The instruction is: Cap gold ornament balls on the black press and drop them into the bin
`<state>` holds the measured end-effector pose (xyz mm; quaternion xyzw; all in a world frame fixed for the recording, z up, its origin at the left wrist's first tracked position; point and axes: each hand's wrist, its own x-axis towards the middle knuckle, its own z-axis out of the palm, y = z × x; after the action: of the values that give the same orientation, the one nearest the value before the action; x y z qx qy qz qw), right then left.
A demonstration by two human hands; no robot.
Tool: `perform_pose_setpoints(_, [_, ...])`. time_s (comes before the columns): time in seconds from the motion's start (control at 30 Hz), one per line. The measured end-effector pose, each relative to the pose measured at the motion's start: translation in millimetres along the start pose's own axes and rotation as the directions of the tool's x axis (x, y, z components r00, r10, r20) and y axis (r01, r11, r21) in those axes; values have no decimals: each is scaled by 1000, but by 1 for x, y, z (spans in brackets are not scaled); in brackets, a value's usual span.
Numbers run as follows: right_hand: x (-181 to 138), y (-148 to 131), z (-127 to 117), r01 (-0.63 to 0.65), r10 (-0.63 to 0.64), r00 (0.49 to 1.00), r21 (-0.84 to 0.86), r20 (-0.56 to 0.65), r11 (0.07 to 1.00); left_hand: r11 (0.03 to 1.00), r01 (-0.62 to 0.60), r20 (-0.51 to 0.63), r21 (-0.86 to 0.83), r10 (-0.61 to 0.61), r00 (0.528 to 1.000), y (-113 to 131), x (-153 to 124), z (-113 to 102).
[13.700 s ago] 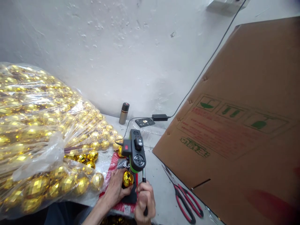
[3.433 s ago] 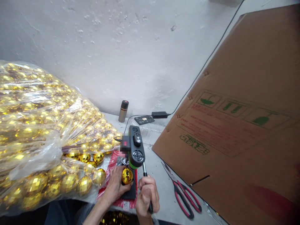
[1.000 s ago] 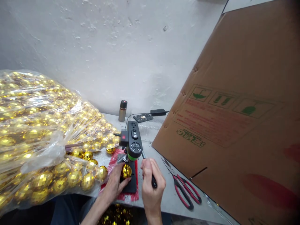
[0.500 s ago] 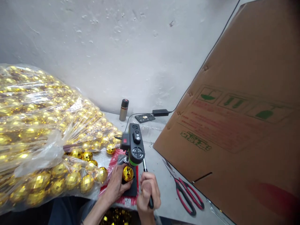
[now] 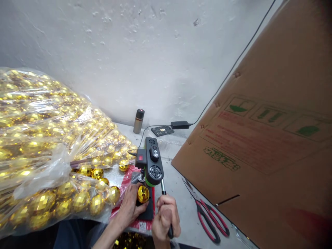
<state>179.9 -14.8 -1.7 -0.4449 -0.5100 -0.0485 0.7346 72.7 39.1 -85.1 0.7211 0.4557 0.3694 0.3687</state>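
My left hand (image 5: 130, 204) is closed around a shiny gold faceted ball (image 5: 143, 194), holding it on the dark base plate under the head of a small black bench drill press (image 5: 154, 160). The fingers curl along the ball's left and near sides. My right hand (image 5: 166, 218) is wrapped in a fist round the press's lever handle (image 5: 170, 231), whose metal rod rises to the machine head. Where the tool meets the ball is hidden under the head. Red plastic sheeting (image 5: 129, 174) lies beneath the base.
A big clear bag of gold balls (image 5: 52, 128) fills the left. Scissors with red and black handles (image 5: 211, 218) lie right of the press, before a large cardboard box (image 5: 254, 131). Behind stand a flask (image 5: 138, 121), a phone-like object (image 5: 163, 130) and a power adapter (image 5: 180, 125).
The whole view has shifted slightly, so most things sit a little further right. Both hands keep the same holds on ball and lever.
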Motion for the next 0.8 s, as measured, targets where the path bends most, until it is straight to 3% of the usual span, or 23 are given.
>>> perform_pose_setpoints(0.8, [-7,11,-5,-6,6,999,5,49,1000,1000,-22,-13,13,22,1000,-8,3,3])
